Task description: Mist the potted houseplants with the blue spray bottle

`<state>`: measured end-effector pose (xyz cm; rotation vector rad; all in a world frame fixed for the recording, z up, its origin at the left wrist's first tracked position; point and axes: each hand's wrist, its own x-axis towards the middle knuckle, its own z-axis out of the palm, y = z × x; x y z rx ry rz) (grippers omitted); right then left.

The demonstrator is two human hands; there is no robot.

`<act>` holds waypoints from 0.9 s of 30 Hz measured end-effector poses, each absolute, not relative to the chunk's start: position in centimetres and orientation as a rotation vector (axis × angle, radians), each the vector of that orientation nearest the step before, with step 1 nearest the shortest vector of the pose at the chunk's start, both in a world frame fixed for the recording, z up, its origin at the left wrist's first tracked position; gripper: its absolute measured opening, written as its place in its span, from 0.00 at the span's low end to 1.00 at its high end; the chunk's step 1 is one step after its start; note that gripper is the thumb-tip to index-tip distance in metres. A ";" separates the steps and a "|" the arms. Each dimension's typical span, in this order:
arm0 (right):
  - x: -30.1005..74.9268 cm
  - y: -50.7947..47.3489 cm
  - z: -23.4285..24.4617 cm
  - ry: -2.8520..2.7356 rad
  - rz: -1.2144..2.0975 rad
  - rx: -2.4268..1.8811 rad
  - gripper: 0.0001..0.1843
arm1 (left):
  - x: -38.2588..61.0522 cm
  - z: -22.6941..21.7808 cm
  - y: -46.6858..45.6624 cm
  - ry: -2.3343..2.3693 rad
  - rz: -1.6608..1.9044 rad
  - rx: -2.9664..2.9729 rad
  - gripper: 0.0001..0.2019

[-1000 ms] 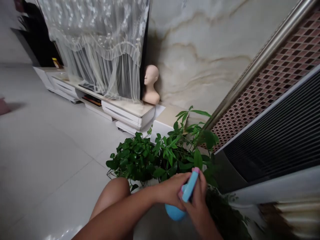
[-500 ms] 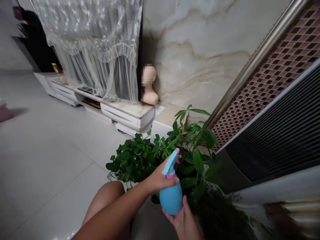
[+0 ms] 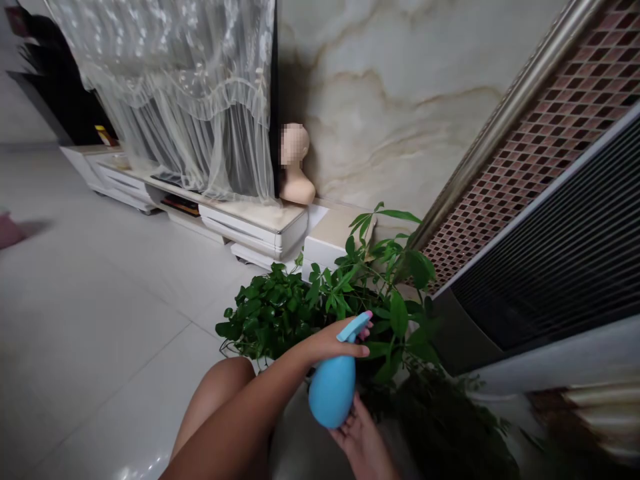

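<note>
A blue spray bottle (image 3: 332, 392) with a pink nozzle tip tilts over the plants, its head leaning up and to the right. My left hand (image 3: 334, 343) is wrapped around its neck, below the trigger head, with the thumb across the front. My right hand (image 3: 359, 430) cups the lower right side and base, fingers against the bottle. Just beyond are a leafy green plant (image 3: 273, 310) and a taller plant with long pointed leaves (image 3: 397, 313). The trigger is mostly hidden by the left hand.
A white low cabinet (image 3: 250, 227) runs along the marbled wall, with a mannequin head (image 3: 296, 163) on it beside a lace-covered screen (image 3: 200, 100). To the right stands a dark slatted panel (image 3: 560, 267). My bare knee (image 3: 220, 387) is at lower left, above the tiled floor (image 3: 115, 300).
The spray bottle has tipped further, its head swinging right and down and its base shifting left. Both hands have stayed on it. The view has shifted slightly.
</note>
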<state>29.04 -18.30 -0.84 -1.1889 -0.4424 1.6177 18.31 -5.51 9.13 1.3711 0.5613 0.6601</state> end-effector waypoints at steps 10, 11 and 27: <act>29.8 -18.2 1.0 -0.486 1.452 -1.392 0.42 | 17.6 9.5 -6.1 0.688 1.112 1.457 0.14; 29.7 -18.4 0.8 -0.551 1.402 -1.439 0.45 | 17.5 9.6 -6.0 0.738 1.122 1.430 0.13; 33.9 -20.7 5.1 -1.568 0.098 -1.475 0.28 | 17.9 8.3 -7.2 0.907 1.188 1.682 0.09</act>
